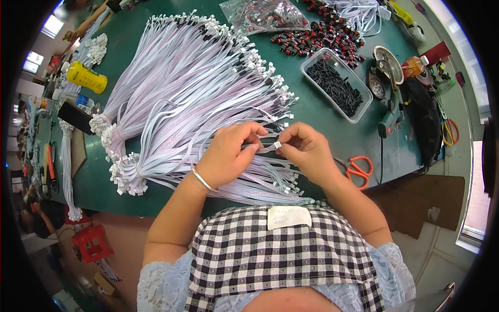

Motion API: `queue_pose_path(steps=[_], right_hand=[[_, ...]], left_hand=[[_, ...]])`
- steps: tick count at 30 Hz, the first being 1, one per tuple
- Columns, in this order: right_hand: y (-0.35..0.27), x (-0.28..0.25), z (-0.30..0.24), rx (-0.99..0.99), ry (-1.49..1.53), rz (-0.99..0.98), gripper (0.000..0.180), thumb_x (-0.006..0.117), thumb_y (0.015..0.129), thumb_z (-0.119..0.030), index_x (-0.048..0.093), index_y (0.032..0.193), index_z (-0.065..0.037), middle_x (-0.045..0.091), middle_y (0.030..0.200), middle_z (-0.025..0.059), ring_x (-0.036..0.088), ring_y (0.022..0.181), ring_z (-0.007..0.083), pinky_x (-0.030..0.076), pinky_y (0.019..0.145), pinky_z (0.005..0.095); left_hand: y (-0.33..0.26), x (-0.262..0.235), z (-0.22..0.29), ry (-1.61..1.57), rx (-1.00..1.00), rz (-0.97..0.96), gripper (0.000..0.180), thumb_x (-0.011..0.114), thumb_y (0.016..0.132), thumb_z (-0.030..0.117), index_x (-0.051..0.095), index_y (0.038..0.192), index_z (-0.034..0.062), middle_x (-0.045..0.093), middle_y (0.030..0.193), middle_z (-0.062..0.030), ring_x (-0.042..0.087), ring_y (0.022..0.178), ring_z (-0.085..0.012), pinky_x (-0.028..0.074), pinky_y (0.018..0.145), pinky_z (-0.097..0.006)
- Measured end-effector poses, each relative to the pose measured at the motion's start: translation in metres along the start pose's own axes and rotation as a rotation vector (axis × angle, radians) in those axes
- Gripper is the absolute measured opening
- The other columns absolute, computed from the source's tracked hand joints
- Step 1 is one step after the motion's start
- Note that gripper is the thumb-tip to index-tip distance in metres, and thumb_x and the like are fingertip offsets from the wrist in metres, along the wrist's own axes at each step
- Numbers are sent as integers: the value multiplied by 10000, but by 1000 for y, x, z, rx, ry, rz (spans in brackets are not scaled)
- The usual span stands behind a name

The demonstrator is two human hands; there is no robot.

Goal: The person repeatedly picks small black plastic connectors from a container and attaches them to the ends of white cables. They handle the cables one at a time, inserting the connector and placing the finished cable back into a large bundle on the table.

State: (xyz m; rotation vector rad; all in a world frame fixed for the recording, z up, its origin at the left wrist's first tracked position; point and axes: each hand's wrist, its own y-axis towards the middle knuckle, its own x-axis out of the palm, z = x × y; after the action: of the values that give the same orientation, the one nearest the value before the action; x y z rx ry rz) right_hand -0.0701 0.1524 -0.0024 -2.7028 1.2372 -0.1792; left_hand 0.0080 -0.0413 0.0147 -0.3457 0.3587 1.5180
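My left hand (228,153) and my right hand (304,148) meet over the near edge of a green table (322,117). Both pinch one thin white flat ribbon cable (267,147). My right fingers grip its small white connector end (277,144). Below and behind my hands lie big fanned bundles of the same white ribbon cables (187,88), each with white plugs at the ends. A silver bangle sits on my left wrist.
A clear tray of small black parts (335,86) stands right of the bundles, with red-and-black parts (319,36) and a plastic bag (265,15) behind. Orange scissors (356,169), a green hand tool (390,117), a yellow bottle (86,77) and red stools (91,242) surround.
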Motion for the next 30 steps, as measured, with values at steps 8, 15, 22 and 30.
queue_pose_path(steps=[8, 15, 22, 30], right_hand=[[2, 5, 4, -76, 53, 4, 257, 631, 814, 29, 558, 1055, -24, 586, 818, -5, 565, 723, 53, 466, 645, 204], [6, 10, -12, -170, -325, -42, 425, 649, 771, 27, 521, 1170, -45, 586, 823, 45, 540, 677, 81, 458, 625, 240], [7, -16, -30, -390, -551, 40, 426, 689, 766, -32, 598, 1181, -78, 644, 994, 97, 638, 904, 217, 510, 760, 324], [44, -123, -51, -493, -1531, 222, 104, 672, 769, -147, 682, 866, -112, 637, 866, 40, 573, 918, 249, 436, 802, 384]], left_hand=[[-3, -1, 0, -109, -95, -3, 297, 625, 807, 16, 546, 1093, 21, 616, 862, -53, 600, 832, -141, 467, 804, -290], [-3, 6, 4, -136, -50, 71, 301, 646, 804, 6, 519, 1075, 40, 594, 839, -17, 572, 807, -105, 449, 783, -264], [11, 13, 12, 157, 52, 262, 181, 660, 792, 21, 581, 953, 48, 614, 774, -62, 587, 691, -163, 471, 666, -286], [11, 26, 0, 363, 109, 261, 81, 655, 766, 4, 611, 827, 36, 604, 780, -82, 599, 680, -221, 473, 596, -311]])
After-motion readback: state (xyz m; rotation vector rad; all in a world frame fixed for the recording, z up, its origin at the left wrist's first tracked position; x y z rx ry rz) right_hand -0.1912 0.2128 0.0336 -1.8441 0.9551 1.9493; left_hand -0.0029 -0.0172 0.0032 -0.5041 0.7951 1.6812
